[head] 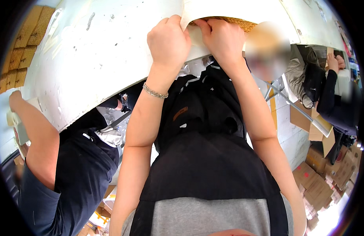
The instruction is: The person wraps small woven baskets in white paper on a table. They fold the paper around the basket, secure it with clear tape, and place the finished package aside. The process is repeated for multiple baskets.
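My left hand (169, 41) is closed on the edge of a cream-coloured sheet (186, 14) at the near edge of the white table (111, 59). Close to its right, my right hand (224, 38) grips the rim of a woven straw piece (239, 23), partly covered by the pale sheet. The fingertips of both hands are largely hidden. A beaded bracelet circles my left wrist. How far the woven piece extends beneath the sheet cannot be seen.
Woven straw pieces (28, 38) lie at the table's far left. A co-worker's arm (41, 132) is close on my left. Other people sit or stand to the right, beside a folding metal frame (291, 101). Cardboard boxes (317, 185) are piled at lower right.
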`<state>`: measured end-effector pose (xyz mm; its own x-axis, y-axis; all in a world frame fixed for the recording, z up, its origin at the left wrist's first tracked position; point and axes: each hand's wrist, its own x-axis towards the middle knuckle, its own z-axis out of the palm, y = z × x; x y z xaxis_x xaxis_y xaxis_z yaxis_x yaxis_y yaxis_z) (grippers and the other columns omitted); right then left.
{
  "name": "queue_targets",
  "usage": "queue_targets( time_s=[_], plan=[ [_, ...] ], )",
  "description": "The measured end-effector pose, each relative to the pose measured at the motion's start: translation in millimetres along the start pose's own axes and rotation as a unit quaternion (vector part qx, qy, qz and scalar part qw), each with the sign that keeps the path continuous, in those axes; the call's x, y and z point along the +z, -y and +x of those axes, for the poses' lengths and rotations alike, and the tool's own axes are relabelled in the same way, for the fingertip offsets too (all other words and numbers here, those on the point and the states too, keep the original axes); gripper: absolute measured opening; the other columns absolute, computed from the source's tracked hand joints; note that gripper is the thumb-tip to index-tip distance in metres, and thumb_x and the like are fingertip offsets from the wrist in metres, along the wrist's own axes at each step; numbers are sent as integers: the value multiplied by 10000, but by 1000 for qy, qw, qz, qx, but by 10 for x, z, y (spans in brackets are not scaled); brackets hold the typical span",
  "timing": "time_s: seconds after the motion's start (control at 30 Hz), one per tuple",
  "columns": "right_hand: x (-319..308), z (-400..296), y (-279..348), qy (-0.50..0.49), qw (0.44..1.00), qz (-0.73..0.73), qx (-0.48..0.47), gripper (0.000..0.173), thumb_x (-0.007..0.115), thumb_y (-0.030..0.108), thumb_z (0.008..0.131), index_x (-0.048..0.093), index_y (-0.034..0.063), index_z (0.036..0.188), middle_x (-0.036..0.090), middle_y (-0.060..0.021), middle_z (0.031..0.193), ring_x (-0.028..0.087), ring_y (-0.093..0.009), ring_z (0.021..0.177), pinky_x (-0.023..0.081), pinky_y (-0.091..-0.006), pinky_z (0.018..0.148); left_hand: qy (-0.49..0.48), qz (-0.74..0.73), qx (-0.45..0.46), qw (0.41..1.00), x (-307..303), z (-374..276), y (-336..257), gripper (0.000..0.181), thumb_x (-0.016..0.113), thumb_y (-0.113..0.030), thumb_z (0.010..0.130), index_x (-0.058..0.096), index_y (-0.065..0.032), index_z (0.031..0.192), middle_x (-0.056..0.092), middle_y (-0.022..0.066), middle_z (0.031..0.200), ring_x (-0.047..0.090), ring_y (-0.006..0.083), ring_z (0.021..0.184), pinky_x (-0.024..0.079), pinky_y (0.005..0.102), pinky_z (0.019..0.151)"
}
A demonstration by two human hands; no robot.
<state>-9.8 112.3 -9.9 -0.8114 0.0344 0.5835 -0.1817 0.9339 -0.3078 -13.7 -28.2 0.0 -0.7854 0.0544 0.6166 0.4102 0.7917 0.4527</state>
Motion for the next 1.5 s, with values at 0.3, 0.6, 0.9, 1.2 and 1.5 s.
queue_targets(
  time_s=[0.3, 0.6, 0.9, 1.2, 1.5],
  plan=[
    [11, -8, 6, -11, 1000, 6, 14, 374, 699, 367, 835, 692, 72, 604, 597, -151, 509, 626, -357, 474, 503, -445, 445, -5, 18, 14, 1000, 4, -5, -7, 231, 679, -205, 857, 669, -3, 746, 633, 182, 647, 613, 369, 556, 477, 422, 528],
    [22, -3, 31, -18, 1000, 11, 17, 346, 692, 353, 840, 700, 71, 640, 611, -145, 535, 636, -348, 496, 509, -435, 466, 14, 28, -3, 1000, -23, 0, 10, 274, 673, -239, 868, 646, 6, 749, 625, 192, 648, 605, 378, 568, 478, 428, 544],
    [-235, -428, -146, -77, 983, 36, -163, 258, 696, 256, 785, 698, 55, 948, 662, -75, 1038, 619, -275, 1000, 459, -456, 896, -44, -84, 383, 919, -354, -8, -481, 99, 674, -116, 771, 687, -56, 847, 683, 69, 942, 654, 225, 832, 544, 328, 697],
    [-55, -654, -225, -92, 981, 83, -149, 354, 672, 399, 813, 689, 120, 1030, 654, -6, 1055, 585, -212, 1017, 398, -404, 942, 128, 71, 628, 764, 511, 627, -507, 457, 644, -138, 795, 628, -3, 1231, 633, 91, 1276, 587, 193, 1200, 464, 274, 1032],
    [10, -659, -263, -120, 975, 128, -138, 405, 712, 369, 772, 701, 107, 1081, 666, -12, 1068, 582, -209, 1035, 381, -409, 959, -16, 173, 718, 674, 578, 677, -548, 309, 557, -165, 814, 631, -31, 1082, 605, 74, 1079, 553, 212, 1095, 443, 290, 996]
  ],
)
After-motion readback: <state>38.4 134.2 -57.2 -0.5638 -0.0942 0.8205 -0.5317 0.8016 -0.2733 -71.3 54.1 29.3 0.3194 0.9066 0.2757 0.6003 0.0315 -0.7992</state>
